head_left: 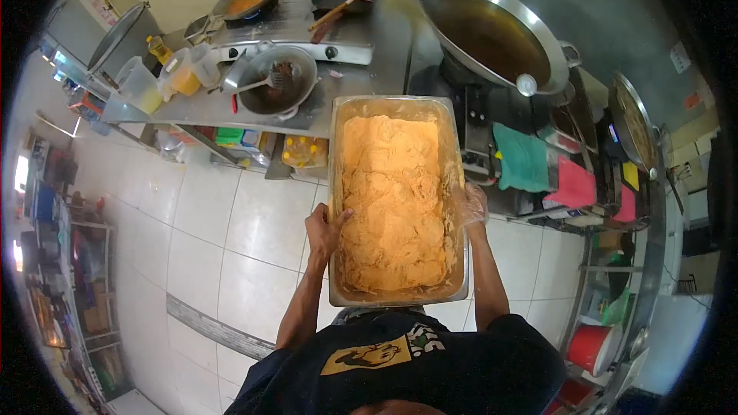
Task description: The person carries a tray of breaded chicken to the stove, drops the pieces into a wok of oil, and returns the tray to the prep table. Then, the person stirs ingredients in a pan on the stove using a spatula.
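A deep rectangular metal food pan (335,119) is held out in front of my body, over the tiled floor. Orange-tan flour-like coating (396,207) fills much of it, with lumpy pieces covered in the powder. My left hand (324,232) grips the pan's left rim, its thumb hooked over the edge. On the opposite side, my right hand (470,204), in a clear plastic glove, closes on the right rim. The pan's far end overlaps the counter edge in this view.
A big wok of dark oil (492,38) stands on a burner at the back right. Left of it are a gas stove (354,54), a pan with a slotted spatula (273,81) and plastic jugs (184,69). Green (521,155) and pink cloths (573,183) hang at right. Shelves (84,261) line the left.
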### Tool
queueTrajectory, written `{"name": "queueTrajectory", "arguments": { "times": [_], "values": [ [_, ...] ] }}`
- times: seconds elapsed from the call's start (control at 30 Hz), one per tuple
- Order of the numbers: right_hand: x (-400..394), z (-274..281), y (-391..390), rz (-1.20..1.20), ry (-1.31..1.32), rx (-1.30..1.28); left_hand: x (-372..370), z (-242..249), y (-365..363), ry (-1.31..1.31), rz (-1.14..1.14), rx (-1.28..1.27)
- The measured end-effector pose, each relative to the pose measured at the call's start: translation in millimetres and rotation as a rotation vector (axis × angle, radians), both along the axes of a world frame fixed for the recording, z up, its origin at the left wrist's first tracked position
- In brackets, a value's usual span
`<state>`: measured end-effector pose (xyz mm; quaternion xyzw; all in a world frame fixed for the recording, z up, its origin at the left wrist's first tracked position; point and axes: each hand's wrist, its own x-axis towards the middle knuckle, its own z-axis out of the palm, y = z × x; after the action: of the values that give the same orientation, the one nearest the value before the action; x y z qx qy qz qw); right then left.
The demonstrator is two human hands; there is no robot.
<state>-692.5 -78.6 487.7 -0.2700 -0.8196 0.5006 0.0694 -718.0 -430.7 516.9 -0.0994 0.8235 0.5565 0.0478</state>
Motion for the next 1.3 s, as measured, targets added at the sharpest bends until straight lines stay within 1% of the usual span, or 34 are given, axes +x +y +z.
{"name": "queueTrajectory", "arguments": {
  "times": [0.03,0.07,0.1,0.13,0.17,0.2,0.23,0.27,0.33,0.37,0.4,0.43,0.47,0.5,0.57,0.63,0.67,0.7,0.73,0.77,0.8,0.87,0.9,0.93,0.97,1.0,1.1,1.17,1.2,1.27,1.3],
  "values": [
    [-18,-7,-2,0.036,-0.012,0.135,-8,2,-2,0.004,0.005,-0.007],
    [-46,-16,-1,0.036,0.012,0.122,-25,6,-5,0.021,-0.02,-0.082],
    [-62,-27,-1,0.05,0.148,0.021,-43,10,-9,0.029,-0.058,-0.166],
    [-70,-24,-7,0.062,0.098,0.077,-59,-1,-14,0.018,-0.076,-0.186],
    [-78,-20,-14,0.074,0.049,0.134,-72,-25,-17,0.022,-0.011,-0.05],
    [-94,-4,-22,0.053,0.03,0.121,-83,-39,-20,0.024,0.052,0.088],
    [-108,9,-27,0.05,-0.03,0.213,-94,-28,-18,0.075,-0.002,0.011],
    [-118,14,-30,0.049,-0.099,0.301,-103,-30,-19,0.05,-0.031,0.004],
    [-139,11,-30,0.053,-0.067,0.266,-123,-36,-19,0.107,0.03,0.007],
    [-149,-13,-21,0.027,-0.086,0.258,-130,-33,-16,0.135,0.032,0.05],
    [-160,-54,-9,0.016,0.023,0.011,-138,-38,-15,0.123,0.01,0.049],
    [-168,-60,-5,0.007,0.078,-0.109,-146,-49,-15,0.142,0.044,0.114],
    [-176,-53,-6,-0.003,0.132,-0.229,-153,-52,-14,0.159,0.085,0.18],
    [-178,-46,-10,0.02,0.156,-0.027,-158,-55,-17,0.144,0.077,0.181],
    [-178,-14,-23,0.036,0.157,0.178,-166,-49,-22,0.101,-0.01,0.035],
    [-179,12,-36,0.114,-0.046,1.127,-170,-39,-16,0.092,-0.01,0.037],
    [-184,31,-55,0.11,-0.054,1.132,-174,-37,-15,0.103,0.001,0.037],
    [-194,52,-80,0.075,-0.053,1.081,-179,-43,-19,0.128,-0.012,-0.022],
    [-201,70,-96,0.037,-0.045,1.035,-183,-42,-21,0.131,-0.02,-0.011],
    [-198,83,-106,0.286,0.253,0.995,-186,-42,-21,0.168,-0.014,-0.019],
    [-215,67,-103,0.282,0.244,1.014,-189,-42,-20,0.202,-0.006,-0.024],
    [-267,1,-82,0.416,-0.279,1.001,-195,-39,-20,0.197,-0.014,0.016],
    [-287,-18,-77,0.418,-0.288,1.012,-199,-39,-21,0.201,-0.013,0.035],
    [-306,-34,-76,0.284,-0.409,0.905,-199,-39,-21,0.194,-0.006,0.042],
    [-319,-34,-83,0.151,-0.517,0.794,-201,-39,-20,0.228,0.0,0.077],
    [-327,-34,-88,0.162,-0.514,0.798,-203,-40,-20,0.261,0.007,0.106],
    [-327,14,-121,0.211,-0.61,0.725,-204,-30,-22,0.237,0.003,0.083],
    [-324,39,-129,0.303,-0.712,0.637,-205,-30,-24,0.221,0.018,0.071],
    [-323,32,-124,0.316,-0.714,0.648,-205,-30,-22,0.213,0.018,0.062],
    [-319,4,-106,0.535,-0.489,0.682,-206,-26,-21,0.204,0.028,0.073],
    [-318,-4,-96,0.556,-0.49,0.688,-205,-25,-21,0.2,0.024,0.074]
  ]
}}
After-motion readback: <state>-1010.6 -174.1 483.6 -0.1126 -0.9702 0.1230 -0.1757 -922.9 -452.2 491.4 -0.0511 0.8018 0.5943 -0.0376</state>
